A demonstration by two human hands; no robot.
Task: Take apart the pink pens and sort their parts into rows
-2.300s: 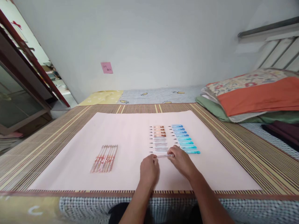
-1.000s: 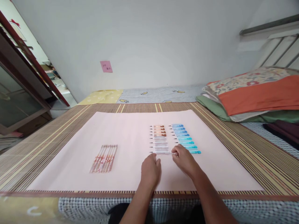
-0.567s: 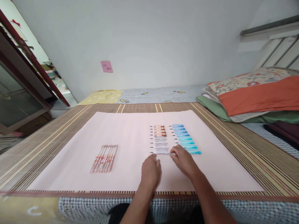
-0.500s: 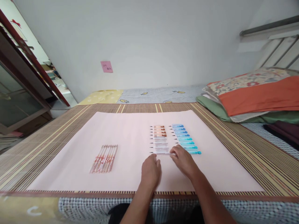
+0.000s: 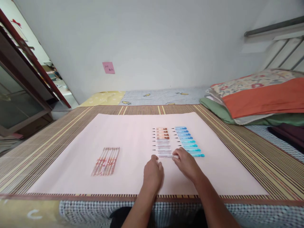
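Clear pen: spanned crosswise between the hands. Right hand: fingertips pinched on the pen's right end. Left hand: fingertips set at its left end; whether that end is gripped cannot be told. Paper sheet: spread beneath both hands; near edge crossed by the forearms, right edge placed well right of the right hand, far edge well beyond both. Striped mat: shown around the sheet. Brown pens and other clear pens: ranked just beyond the held pen, room on that side being limited by them. Blue and turquoise pens: ranged beyond the right hand, the nearest partly covered by it. Red-patterned pens: grouped well left of the left hand, separated from it by paper. Folded bedding: stacked far right of the right hand.
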